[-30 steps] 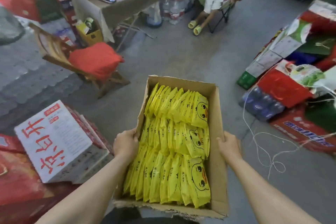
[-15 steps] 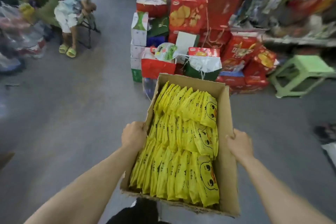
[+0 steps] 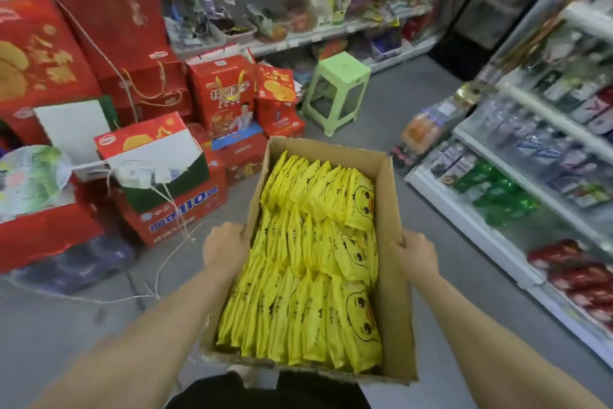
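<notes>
An open cardboard box (image 3: 393,276) is held up in front of me, above the grey floor. It is packed with several rows of yellow snack packets (image 3: 311,269) printed with a duck face. My left hand (image 3: 225,247) grips the box's left wall, fingers curled under and over the edge. My right hand (image 3: 414,254) grips the right wall in the same way, thumb at the rim. The box's near end is close to my body.
Stacked red gift boxes (image 3: 219,93) and a white cord fill the left side. A light green plastic stool (image 3: 336,90) stands ahead. White store shelves (image 3: 517,209) with packaged goods run along the right. A grey floor aisle lies between them.
My view has swung to the right while both hands keep the box: table and chair gave way to the red box stacks, and the stool and right-hand shelves are now closer.
</notes>
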Demonstrator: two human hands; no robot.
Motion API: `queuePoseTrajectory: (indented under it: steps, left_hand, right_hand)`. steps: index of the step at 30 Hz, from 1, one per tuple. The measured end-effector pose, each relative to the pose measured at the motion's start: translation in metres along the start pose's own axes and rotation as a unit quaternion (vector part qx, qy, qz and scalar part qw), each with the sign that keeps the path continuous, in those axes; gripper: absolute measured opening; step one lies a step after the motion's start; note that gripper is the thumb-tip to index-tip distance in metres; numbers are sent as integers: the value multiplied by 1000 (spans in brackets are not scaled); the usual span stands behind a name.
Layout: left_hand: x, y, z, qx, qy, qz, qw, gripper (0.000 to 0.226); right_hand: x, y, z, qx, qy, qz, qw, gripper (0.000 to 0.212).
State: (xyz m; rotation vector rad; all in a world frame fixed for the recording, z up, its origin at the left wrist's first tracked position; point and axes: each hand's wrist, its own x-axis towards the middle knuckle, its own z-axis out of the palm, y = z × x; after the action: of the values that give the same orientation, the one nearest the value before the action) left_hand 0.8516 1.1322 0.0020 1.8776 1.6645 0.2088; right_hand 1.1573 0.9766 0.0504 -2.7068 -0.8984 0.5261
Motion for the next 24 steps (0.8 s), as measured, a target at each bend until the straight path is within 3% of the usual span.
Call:
queuePoseTrajectory:
  steps: [6,11,14,24]
  left_hand:
    - [135,117,36,25,-46,65,997,23]
    - [233,205,71,21,-71,49,996,26]
    - [292,257,81,18,-70,50,996,34]
    - [542,391,98,25,-49,115,992,26]
  right_hand:
    - [139,15,-30,37,10,77,996,35]
    - [268,21,-46,54,-8,88,995,30]
    - [345,9,-67,59,-16,96,994,29]
    - [592,-67,-117,59,20,81,995,14]
